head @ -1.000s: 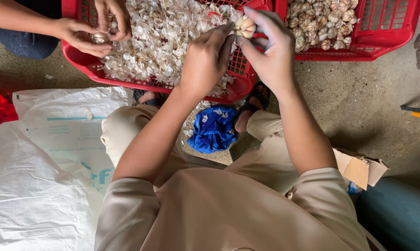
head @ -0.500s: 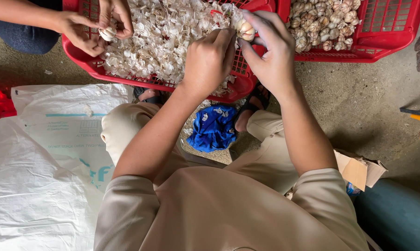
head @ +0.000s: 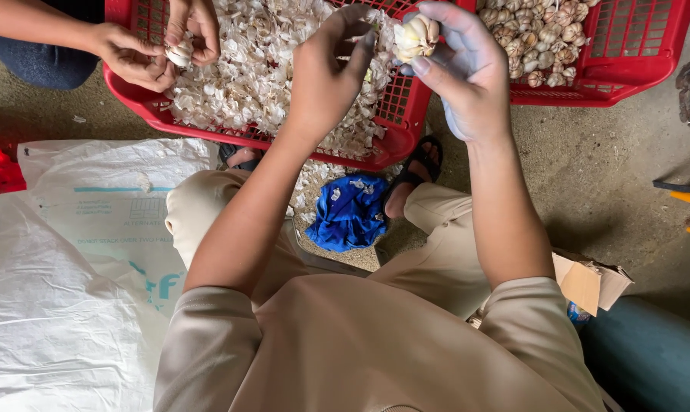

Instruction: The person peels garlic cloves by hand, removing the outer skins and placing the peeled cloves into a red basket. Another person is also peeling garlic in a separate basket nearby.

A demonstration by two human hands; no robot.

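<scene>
- Bare concrete floor, seen from above; the person squats over it in tan clothes, sandalled feet near a red crate.
- Since half a second ago the two hands have drawn a little apart: the left hand has come off the bulb, and the garlic bulb now sits alone in the right hand.
- Right hand: fingers curled round the bulb, thumb and fingertips pinching it, held above the far right edge of the near crate.
- Left hand: fingertips pinched together just left of the bulb; whether a scrap of skin sits between them I cannot tell.
- My reading is that a piece of skin has just been pulled away and the bulb is only partly stripped.
- Near crate, red plastic lattice: heaped with loose white garlic skins.
- Far crate, red, to the right: whole unpeeled bulbs piled in its left half, the right half showing bare lattice.
- Another person's hands at far left work over the near crate, holding a pale bulb of their own.
- A blue cloth lies between the feet, flecked with skins.
- White sack spread at left; torn cardboard box at right.
</scene>
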